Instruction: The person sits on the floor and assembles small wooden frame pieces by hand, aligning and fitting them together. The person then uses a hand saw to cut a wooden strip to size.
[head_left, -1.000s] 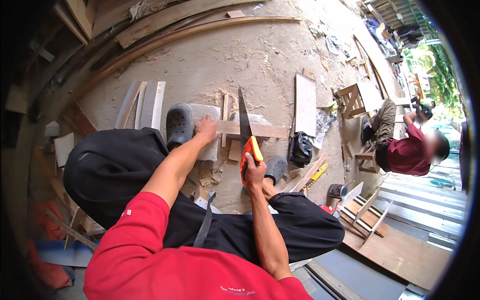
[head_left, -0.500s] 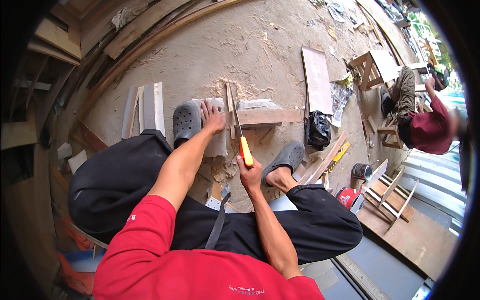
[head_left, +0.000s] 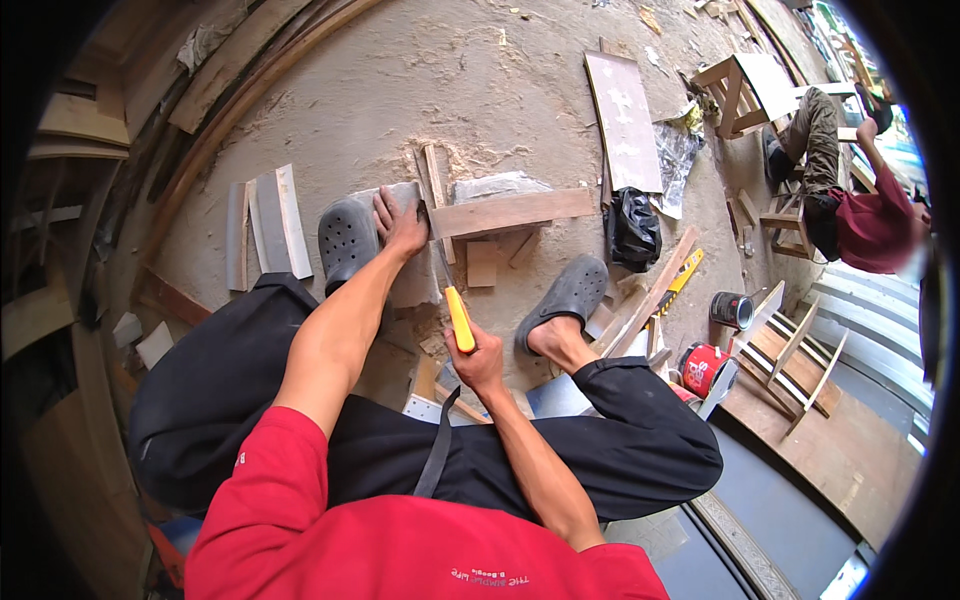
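Observation:
My right hand [head_left: 479,360] is closed around the yellow handle of a handsaw [head_left: 459,320]. Its narrow blade points away from me, along the left end of a wooden board [head_left: 515,213] lying crosswise. My left hand [head_left: 403,230] lies with fingers stretched over a pale grey block [head_left: 413,285], just left of the blade and the board's end. My left foot, in a grey clog [head_left: 347,240], is beside that hand. A thin wooden strip [head_left: 434,175] runs under the board near its left end. The blade's tip is hard to make out.
My right clog [head_left: 565,303] stands right of the saw. Farther right are a black plastic bag [head_left: 634,230], a pale plank [head_left: 622,120], a yellow-and-black saw [head_left: 683,280] and two cans, one red [head_left: 704,368]. Several boards [head_left: 270,225] lie at left. A co-worker in a dark red top [head_left: 872,230] sits at far right.
The saw has shifted left, its blade going from across the board to the board's left end. My left hand has moved slightly left. The whole view has shifted a little.

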